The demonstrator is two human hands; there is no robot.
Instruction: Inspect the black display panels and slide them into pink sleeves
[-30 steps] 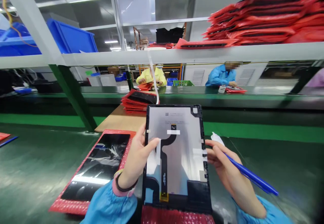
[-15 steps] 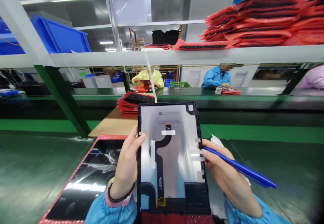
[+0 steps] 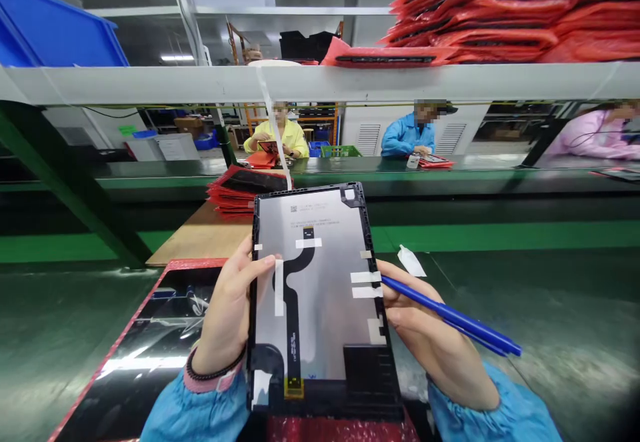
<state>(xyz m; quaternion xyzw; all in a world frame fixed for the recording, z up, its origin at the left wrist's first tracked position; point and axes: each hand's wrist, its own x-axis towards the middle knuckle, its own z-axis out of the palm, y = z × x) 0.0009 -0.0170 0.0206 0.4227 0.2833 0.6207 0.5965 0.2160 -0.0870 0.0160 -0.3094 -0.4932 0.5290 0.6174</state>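
Upright in front of me is a tablet screen panel (image 3: 330, 309) with a black frame, a silvery back, a dark ribbon cable and white tape strips. My left hand (image 3: 227, 309) grips its left edge, thumb lying on the silver back near a tape strip. At the right edge, my right hand (image 3: 425, 325) holds the panel's side and also a blue pen (image 3: 455, 315), which points down and to the right. Below the panel lies red bubble wrap (image 3: 340, 429). Left of my left hand, a glossy black panel (image 3: 140, 362) rests on red wrap.
A stack of red-wrapped panels (image 3: 240, 192) sits on a cardboard sheet (image 3: 187, 235). More red packets (image 3: 480, 22) fill the shelf (image 3: 200, 85) above, beside a blue bin (image 3: 55, 25). A white scrap (image 3: 411, 261) lies right. Three people work across the green line.
My view has shifted, so the shelf and background sit higher and further left. The panel is still in both hands, turned slightly, and the blue pen stays in my right hand.
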